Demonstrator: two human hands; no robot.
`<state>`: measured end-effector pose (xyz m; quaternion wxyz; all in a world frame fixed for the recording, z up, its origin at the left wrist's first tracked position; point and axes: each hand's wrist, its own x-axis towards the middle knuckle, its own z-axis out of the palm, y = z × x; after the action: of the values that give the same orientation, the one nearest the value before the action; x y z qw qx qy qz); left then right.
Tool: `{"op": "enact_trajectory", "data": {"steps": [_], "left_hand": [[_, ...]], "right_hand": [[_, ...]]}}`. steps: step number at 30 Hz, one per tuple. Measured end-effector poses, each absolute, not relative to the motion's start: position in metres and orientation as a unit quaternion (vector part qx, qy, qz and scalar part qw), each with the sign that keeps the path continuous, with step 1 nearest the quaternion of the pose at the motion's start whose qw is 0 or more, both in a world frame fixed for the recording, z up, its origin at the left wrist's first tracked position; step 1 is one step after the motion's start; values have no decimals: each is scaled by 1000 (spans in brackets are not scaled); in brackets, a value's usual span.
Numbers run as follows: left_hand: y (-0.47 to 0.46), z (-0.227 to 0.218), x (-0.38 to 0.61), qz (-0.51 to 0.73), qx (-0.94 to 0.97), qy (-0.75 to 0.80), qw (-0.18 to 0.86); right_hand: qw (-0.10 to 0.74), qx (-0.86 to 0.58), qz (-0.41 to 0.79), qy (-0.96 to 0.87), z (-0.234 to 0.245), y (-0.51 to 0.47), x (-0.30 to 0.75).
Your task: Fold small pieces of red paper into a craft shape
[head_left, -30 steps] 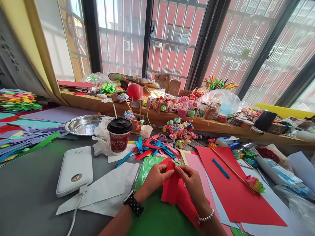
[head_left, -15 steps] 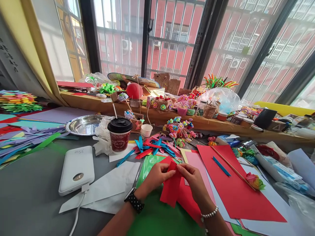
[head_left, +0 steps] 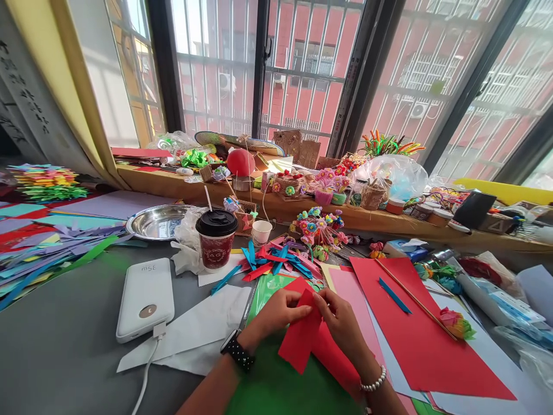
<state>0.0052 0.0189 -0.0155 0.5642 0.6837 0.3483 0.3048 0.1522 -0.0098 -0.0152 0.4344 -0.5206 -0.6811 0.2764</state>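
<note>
A narrow strip of red paper (head_left: pixel 301 341) is held between my two hands, its lower end hanging down toward me. My left hand (head_left: pixel 279 314) pinches its left edge with thumb and fingers; a dark dotted watch band is on that wrist. My right hand (head_left: pixel 339 317) pinches the strip's upper right corner, a beaded bracelet on the wrist. Beneath my hands lie a green sheet (head_left: pixel 268 386) and another red paper piece (head_left: pixel 334 360). Just beyond them is a heap of folded blue and red strips (head_left: pixel 276 260).
To the left are a white power bank (head_left: pixel 147 297) with a cable, a lidded coffee cup (head_left: pixel 216 245) and a steel dish (head_left: pixel 158 222). At right, a large red sheet (head_left: pixel 427 340) bears a stick with a paper flower (head_left: pixel 457 324). Crafts crowd the window ledge (head_left: pixel 280 202).
The red strip has tilted, its lower end swinging slightly left and down. Both hands keep their pinch. The whole view has shifted a little, so things appear further right.
</note>
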Motion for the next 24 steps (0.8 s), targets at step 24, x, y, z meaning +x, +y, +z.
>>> {"op": "enact_trajectory", "data": {"steps": [24], "left_hand": [[25, -13, -4, 316, 687, 407, 513]], "right_hand": [[419, -522, 310, -675, -22, -7, 147]]}}
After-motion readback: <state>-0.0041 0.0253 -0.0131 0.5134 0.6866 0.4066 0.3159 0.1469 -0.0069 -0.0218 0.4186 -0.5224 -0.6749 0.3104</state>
